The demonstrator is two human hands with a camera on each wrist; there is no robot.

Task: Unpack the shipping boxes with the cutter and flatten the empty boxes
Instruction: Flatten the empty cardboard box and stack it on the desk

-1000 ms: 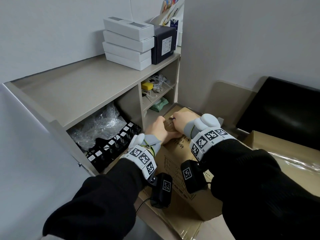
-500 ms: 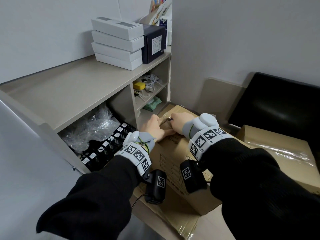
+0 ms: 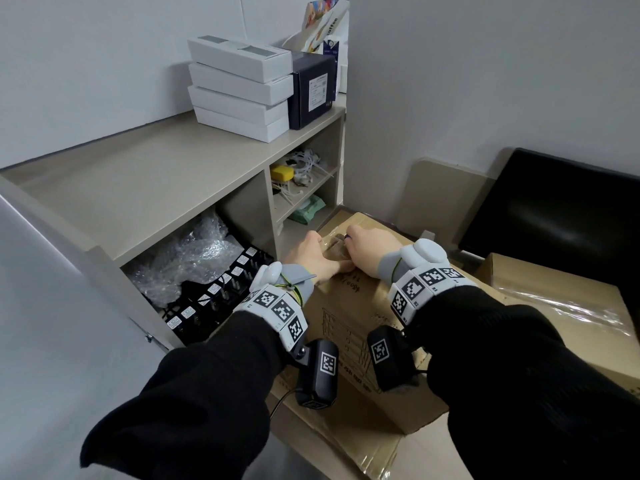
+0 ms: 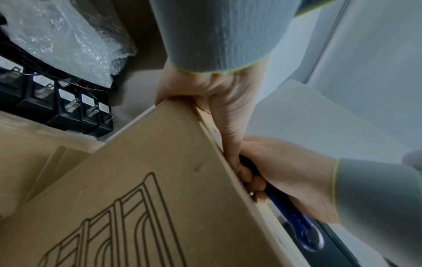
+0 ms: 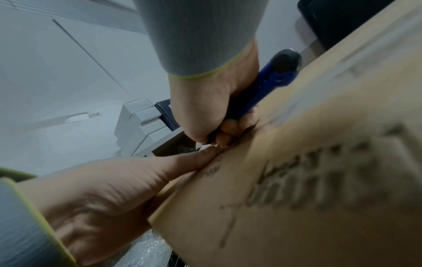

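A brown cardboard box (image 3: 349,327) with printed line drawings lies in front of me on the desk. My left hand (image 3: 311,254) grips its far left corner, thumb laid along the top (image 5: 182,162). My right hand (image 3: 370,247) is right beside it at the far top edge, fist closed round a blue cutter (image 4: 285,207). The cutter's black rear end (image 5: 285,61) sticks out behind the fist. The blade tip is hidden between the two hands, against crumpled clear tape.
A second taped box (image 3: 554,306) sits at the right, below a black panel (image 3: 554,216). Flattened cardboard (image 3: 346,441) lies under the box. On the left a shelf unit (image 3: 138,188) holds white boxes (image 3: 239,95), bubble wrap (image 3: 187,258) and black adapters (image 3: 214,296).
Both hands stay together at the box's far edge. The right fist with the cutter has barely shifted; my head view has drifted slightly.
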